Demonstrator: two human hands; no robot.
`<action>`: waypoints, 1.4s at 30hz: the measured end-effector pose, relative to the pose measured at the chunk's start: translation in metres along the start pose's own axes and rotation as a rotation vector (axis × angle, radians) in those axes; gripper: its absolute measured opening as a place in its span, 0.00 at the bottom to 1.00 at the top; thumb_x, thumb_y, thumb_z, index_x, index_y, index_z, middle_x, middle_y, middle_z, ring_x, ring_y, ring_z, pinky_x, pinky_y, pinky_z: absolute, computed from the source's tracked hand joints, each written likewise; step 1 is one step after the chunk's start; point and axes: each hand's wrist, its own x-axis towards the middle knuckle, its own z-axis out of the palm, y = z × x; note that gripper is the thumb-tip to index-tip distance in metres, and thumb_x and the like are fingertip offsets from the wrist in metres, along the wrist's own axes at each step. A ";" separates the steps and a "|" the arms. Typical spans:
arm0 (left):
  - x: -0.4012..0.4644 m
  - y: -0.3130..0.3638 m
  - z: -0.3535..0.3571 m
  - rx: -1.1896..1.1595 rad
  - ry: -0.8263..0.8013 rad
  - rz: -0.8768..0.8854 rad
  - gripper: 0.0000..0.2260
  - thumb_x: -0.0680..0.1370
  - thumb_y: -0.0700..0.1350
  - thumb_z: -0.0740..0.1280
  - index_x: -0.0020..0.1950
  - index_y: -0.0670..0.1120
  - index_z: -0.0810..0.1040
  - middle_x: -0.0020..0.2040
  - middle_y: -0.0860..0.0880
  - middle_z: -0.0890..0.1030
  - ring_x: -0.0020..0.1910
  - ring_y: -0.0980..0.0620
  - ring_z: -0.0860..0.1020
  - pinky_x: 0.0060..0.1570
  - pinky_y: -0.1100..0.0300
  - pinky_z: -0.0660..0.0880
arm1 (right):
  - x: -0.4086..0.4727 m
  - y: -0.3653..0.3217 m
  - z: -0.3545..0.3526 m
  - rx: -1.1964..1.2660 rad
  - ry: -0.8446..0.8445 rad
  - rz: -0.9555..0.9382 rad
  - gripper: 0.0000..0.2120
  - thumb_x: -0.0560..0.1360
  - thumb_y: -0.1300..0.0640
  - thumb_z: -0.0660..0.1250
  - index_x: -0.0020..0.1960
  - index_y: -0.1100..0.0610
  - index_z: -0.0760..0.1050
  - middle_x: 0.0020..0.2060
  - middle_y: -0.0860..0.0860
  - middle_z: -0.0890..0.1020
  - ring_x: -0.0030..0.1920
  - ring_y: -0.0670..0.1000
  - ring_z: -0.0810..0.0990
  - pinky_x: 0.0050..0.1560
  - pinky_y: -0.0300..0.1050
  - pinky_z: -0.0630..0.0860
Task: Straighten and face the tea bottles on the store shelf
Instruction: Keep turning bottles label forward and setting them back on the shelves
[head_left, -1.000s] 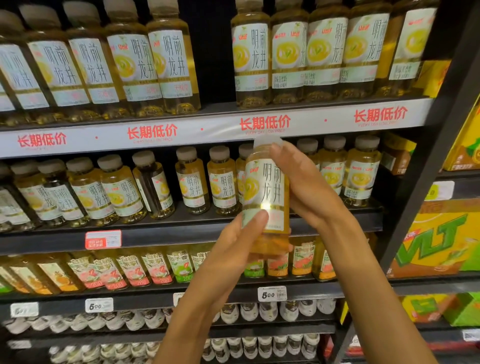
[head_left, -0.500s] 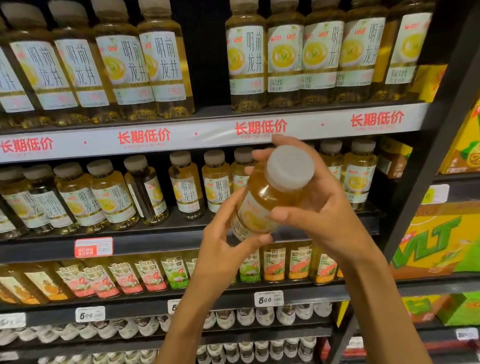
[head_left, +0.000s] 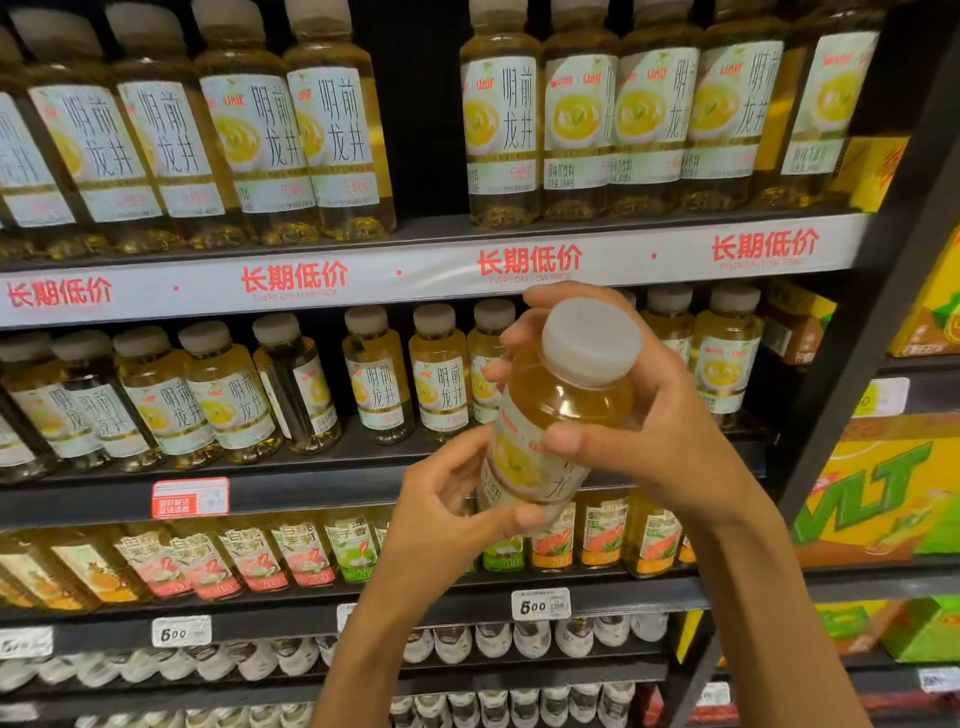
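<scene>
Tea bottles line the middle shelf of a store rack, while one bottle is off the shelf and tilted in the air in front of it, its white cap leaning toward the camera. Both hands are clamped on it: the right hand wraps the shoulder just under the cap, thumb across the front, and the left hand pinches the lower label and base. The held bottle's label faces partly down and to the left, so it is not yet turned to the aisle.

On the middle shelf, most bottles to the left stand upright with labels showing, though several are angled rather than square, and one dark bottle shows mostly its side, label turned away. A gap sits between that bottle and the next one to its right. Behind the hands the row is partly hidden, so where the held bottle belongs cannot be told for certain. Two bottles at the right end look faced.

The top shelf's larger bottles stand in two groups with a dark gap between, labels mostly forward. Judged from this, the job is only partly done: the held bottle must go back label-out, and the turned ones on the left remain to be squared.
</scene>
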 end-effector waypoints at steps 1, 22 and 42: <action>-0.001 -0.001 0.000 -0.019 -0.012 -0.025 0.26 0.63 0.58 0.78 0.59 0.55 0.79 0.56 0.51 0.83 0.58 0.52 0.80 0.55 0.62 0.76 | 0.002 0.001 0.000 0.009 0.006 0.025 0.28 0.67 0.60 0.72 0.65 0.57 0.68 0.55 0.54 0.79 0.56 0.57 0.80 0.56 0.52 0.77; -0.003 0.003 0.016 -0.219 0.108 -0.261 0.37 0.66 0.75 0.62 0.66 0.54 0.74 0.61 0.47 0.81 0.63 0.43 0.77 0.66 0.40 0.67 | 0.035 0.010 0.006 0.105 0.288 0.132 0.16 0.74 0.54 0.66 0.61 0.53 0.72 0.51 0.57 0.82 0.53 0.57 0.82 0.56 0.54 0.79; 0.090 0.062 -0.001 0.231 0.403 0.210 0.28 0.73 0.60 0.62 0.70 0.50 0.68 0.63 0.54 0.76 0.60 0.63 0.74 0.55 0.71 0.72 | 0.122 -0.029 0.003 -0.172 0.365 -0.125 0.17 0.81 0.60 0.59 0.70 0.60 0.64 0.61 0.57 0.77 0.61 0.52 0.78 0.63 0.53 0.74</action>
